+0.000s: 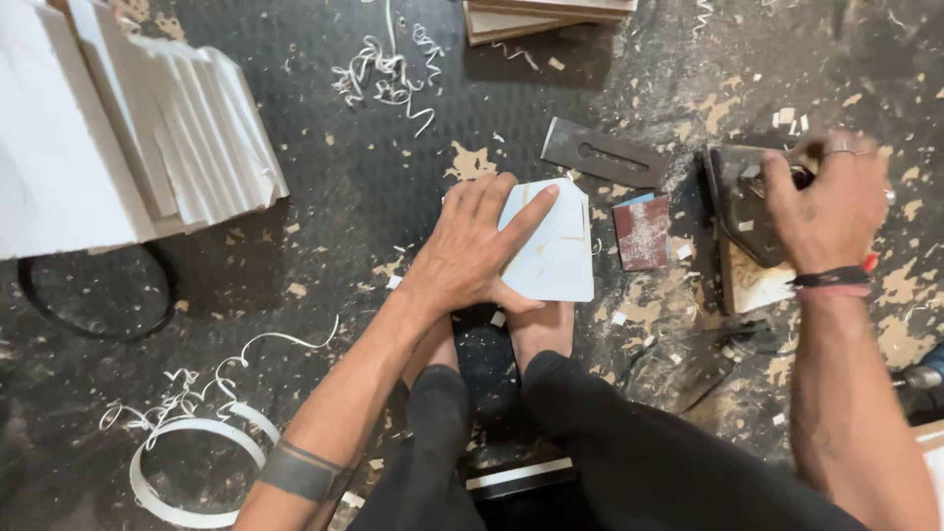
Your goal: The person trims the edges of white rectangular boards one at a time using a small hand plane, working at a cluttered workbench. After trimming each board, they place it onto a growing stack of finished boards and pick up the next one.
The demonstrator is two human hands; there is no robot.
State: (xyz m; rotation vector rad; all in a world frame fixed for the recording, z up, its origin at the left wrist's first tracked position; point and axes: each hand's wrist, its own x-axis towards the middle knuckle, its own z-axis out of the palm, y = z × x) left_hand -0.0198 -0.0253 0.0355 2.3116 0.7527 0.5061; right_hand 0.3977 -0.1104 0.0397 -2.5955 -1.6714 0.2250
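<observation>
Nearest the camera, the person's dark-trousered legs frame a pair of bare feet on the black studded floor, which is littered with pale chips and dust. Just ahead of the feet, the left hand lies flat, fingers spread, pressing down on a small white panel with a rounded corner and faint curved lines drawn across it; the panel rests on the floor under that palm, and the toes appear to meet its near edge. Beside the left forearm, toward the person, lie a white ring of edge strip and thin curled shavings.

To the right of the panel sits a reddish-brown square of sandpaper. Beyond it, the right hand is closed over the top of a dark hand plane that rests on an offcut of pale board. A loose dark plane iron with a slot lies just past the sandpaper.

Judging by the shavings, planing has been going on, while the marked lines on the panel look uncut, so shaping it seems to remain.

Farther off to the left stands a stack of white boards; at the far edge lie tan boards. No labels or signs show.
</observation>
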